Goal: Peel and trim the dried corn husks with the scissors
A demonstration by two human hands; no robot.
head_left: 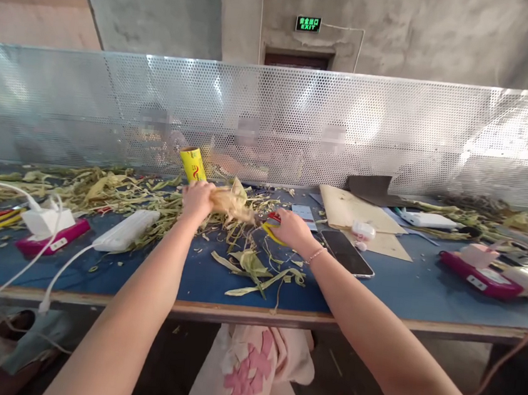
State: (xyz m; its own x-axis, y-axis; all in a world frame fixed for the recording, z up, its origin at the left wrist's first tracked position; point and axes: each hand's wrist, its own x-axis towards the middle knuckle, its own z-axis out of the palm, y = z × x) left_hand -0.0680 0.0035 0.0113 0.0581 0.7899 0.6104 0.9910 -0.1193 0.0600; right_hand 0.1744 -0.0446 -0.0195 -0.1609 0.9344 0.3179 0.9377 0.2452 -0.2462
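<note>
My left hand (197, 202) is closed round a tan bundle of dried plant stalks (228, 204), which is smeared by motion and points to the right. In my right hand (292, 227) is a hand tool with red and yellow handles (274, 230). Its jaws reach the bundle's right end, but blur hides their exact kind. Just behind my left hand stands a yellow tube (194, 165), slightly tilted, with an open top. Loose pale-green leaves and husks (254, 262) lie on the blue table (198, 282) below both hands.
A black phone (347, 254), a white earbud case (363, 232) and beige sheets (352, 210) lie to the right. Magenta power strips (482, 274) (54, 239) and a white power bank (127, 231) with cables flank me. Plant scraps (100, 183) spread leftward. A perforated metal screen (272, 117) closes the back.
</note>
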